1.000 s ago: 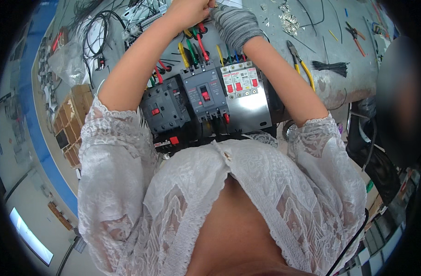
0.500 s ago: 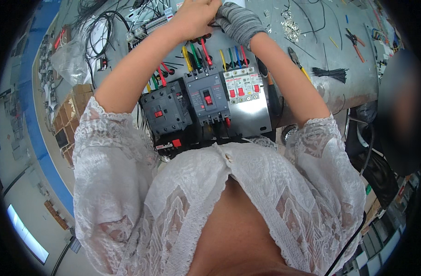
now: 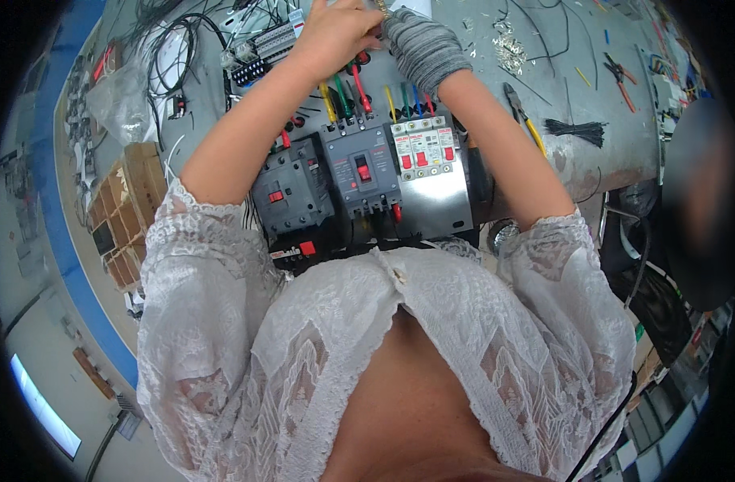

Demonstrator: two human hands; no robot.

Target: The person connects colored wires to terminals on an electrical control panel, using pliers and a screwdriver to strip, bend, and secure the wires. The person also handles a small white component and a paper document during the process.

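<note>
At the top edge of the view, my bare left hand point(image 3: 339, 36) is closed, its fingers bent around something I cannot make out. A small brass-coloured piece point(image 3: 382, 10) shows between my two hands. My right hand point(image 3: 419, 44) wears a grey knit glove; its fingers are hidden at the picture's edge. Just below are a dark contactor point(image 3: 291, 193), a grey moulded-case breaker point(image 3: 361, 169) with a red switch, and a row of white miniature breakers point(image 3: 422, 150) on a metal plate. Yellow, green, blue and red wires rise from these devices toward my hands.
A terminal block point(image 3: 271, 44) and coiled black cable point(image 3: 175, 60) lie left. To the right are yellow-handled pliers point(image 3: 524, 116), orange-handled pliers point(image 3: 622, 76), a black wire bundle point(image 3: 576, 130) and loose metal terminals point(image 3: 509, 50). A divided cardboard box point(image 3: 126, 213) stands at left.
My left hand and forearm have shifted slightly right, uncovering more of the terminal block. The right hand has turned and moved up a little, and the brass-coloured piece now shows.
</note>
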